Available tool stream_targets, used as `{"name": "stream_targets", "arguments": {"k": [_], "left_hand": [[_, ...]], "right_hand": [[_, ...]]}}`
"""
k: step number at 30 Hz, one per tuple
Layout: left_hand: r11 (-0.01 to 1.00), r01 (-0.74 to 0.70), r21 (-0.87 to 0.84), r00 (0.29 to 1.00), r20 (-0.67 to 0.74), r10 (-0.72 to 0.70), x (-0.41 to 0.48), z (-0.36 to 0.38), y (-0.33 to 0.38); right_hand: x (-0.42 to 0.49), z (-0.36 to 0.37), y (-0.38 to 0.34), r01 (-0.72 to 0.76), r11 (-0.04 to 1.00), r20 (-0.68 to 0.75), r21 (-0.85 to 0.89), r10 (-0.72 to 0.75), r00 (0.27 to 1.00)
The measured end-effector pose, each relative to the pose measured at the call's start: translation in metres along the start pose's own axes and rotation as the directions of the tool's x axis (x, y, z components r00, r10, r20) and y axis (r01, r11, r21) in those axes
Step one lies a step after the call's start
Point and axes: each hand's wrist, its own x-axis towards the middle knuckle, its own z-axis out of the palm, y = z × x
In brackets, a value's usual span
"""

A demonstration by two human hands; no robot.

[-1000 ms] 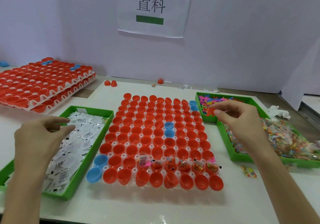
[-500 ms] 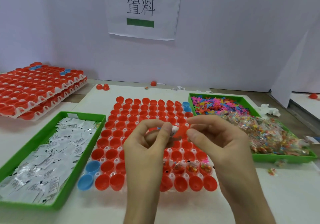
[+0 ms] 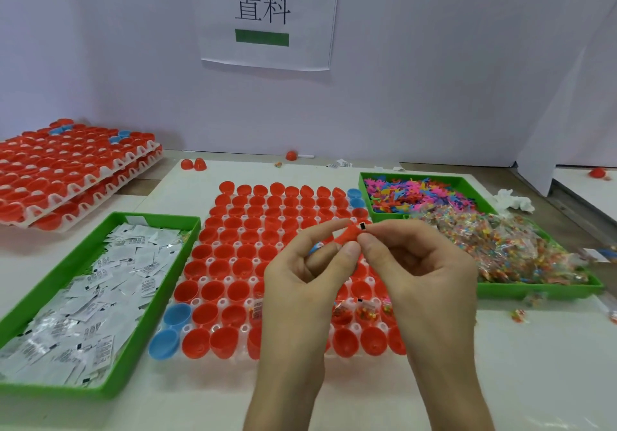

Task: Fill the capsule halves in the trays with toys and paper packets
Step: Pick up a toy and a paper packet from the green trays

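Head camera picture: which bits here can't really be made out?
Red piece, head view: fingertips of the left hand and right hand cover most of it, so its shape is unclear.
Capsule tray, head view: both hands hide its middle cups, so their contents are unknown.
Paper packets, head view: print too small to read.
Stacked trays, head view: cut off by the left edge.
Bagged toys, head view: blurred.

Two hands, left hand and right hand, pinch one small red plastic toy; three green plastic trays; three white gridded capsule trays, two stacked; one white paper sign; three loose red plastic capsule halves behind the centre tray; one crumpled white tissue
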Motion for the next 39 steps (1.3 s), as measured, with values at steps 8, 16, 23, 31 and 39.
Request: {"name": "stream_targets", "arguments": {"k": [8,16,23,31,39], "left_hand": [[0.999,0.015,-0.039,0.999,0.029,-0.013,0.005,-0.003,-0.008],[0.998,-0.056,-0.011,0.998,-0.015,0.056,0.008,-0.003,-0.012],[1.000,-0.017,-0.007,0.999,-0.046,0.016,0.007,-0.007,-0.011],[1.000,0.005,0.030,0.999,-0.033,-0.004,0.002,-0.003,-0.012],[0.999,0.018,0.041,0.999,-0.046,-0.016,0.002,-0.002,-0.013]], "right_hand": [[0.005,-0.012,0.007,0.002,0.999,0.061,-0.038,0.000,0.998],[0.017,-0.034,0.015,0.082,0.992,0.163,-0.100,-0.065,0.984],[0.034,-0.097,0.087,-0.250,0.856,-0.281,-0.453,0.129,0.951],[0.034,-0.101,0.100,-0.270,0.841,-0.349,-0.470,0.104,0.931],[0.031,-0.089,0.077,-0.064,0.963,-0.456,-0.260,-0.064,0.888]]}}
